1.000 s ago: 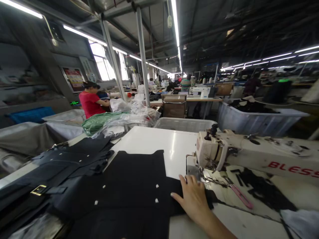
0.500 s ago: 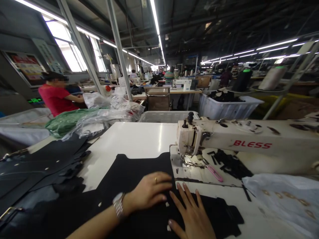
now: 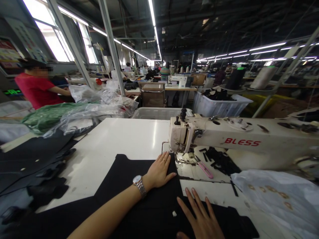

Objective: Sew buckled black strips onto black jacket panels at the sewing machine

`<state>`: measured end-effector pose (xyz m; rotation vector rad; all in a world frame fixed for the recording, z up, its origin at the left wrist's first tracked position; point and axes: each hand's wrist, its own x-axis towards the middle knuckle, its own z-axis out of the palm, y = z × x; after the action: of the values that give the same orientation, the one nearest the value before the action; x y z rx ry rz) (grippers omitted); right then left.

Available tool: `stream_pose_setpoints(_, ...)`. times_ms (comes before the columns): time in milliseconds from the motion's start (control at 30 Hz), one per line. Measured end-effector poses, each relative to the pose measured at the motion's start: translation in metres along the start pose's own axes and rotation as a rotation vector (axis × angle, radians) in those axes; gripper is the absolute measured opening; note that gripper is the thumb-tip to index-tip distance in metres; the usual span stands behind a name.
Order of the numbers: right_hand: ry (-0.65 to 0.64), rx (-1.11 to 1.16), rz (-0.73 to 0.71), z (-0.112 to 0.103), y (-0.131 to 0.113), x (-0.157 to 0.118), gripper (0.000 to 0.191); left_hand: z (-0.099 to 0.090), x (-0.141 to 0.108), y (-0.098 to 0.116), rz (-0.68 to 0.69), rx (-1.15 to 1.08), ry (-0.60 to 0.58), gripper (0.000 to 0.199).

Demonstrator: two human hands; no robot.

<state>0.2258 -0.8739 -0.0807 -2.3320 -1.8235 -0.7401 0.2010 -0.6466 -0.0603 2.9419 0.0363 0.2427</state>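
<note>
A large black material piece (image 3: 134, 186) lies flat on the white table, its right edge beside the needle area of a sewing machine (image 3: 239, 136) marked BLESS. My left hand (image 3: 159, 171), with a watch on the wrist, rests on the piece near its upper right corner, thumb spread from the other fingers. Lower right, my right hand (image 3: 200, 212) lies flat with fingers spread on the same piece. A small white bit (image 3: 174, 213) sits on the black material between the hands. Neither hand grasps anything.
Pink-handled snips (image 3: 205, 170) and black scraps (image 3: 220, 161) lie by the machine. A plastic bag (image 3: 276, 196) is at the right. More black pieces (image 3: 35, 166) and wrapped bundles (image 3: 82, 113) are at the left. A person in red (image 3: 37, 86) works beyond them.
My left hand has moved up the black piece toward the machine, its thumb now spread. My right hand has shifted slightly right over the piece. The camera view has turned a little to the right.
</note>
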Motion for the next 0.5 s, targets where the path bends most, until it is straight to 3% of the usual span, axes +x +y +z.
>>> stream_pose_setpoints(167, -0.054, 0.026, 0.028, -0.004, 0.005, -0.002, 0.070, 0.002, 0.008, 0.001, 0.022, -0.011, 0.018, 0.071)
stream_pose_setpoints(367, -0.028, 0.036, 0.017, 0.000, 0.005, -0.005, 0.069, 0.002, 0.008, 0.003, 0.025, 0.007, 0.013, 0.070)
stream_pose_setpoints(500, -0.074, 0.201, 0.039, -0.008, 0.013, -0.004, 0.061, 0.005, 0.008, 0.006, 0.025, 0.032, 0.031, 0.065)
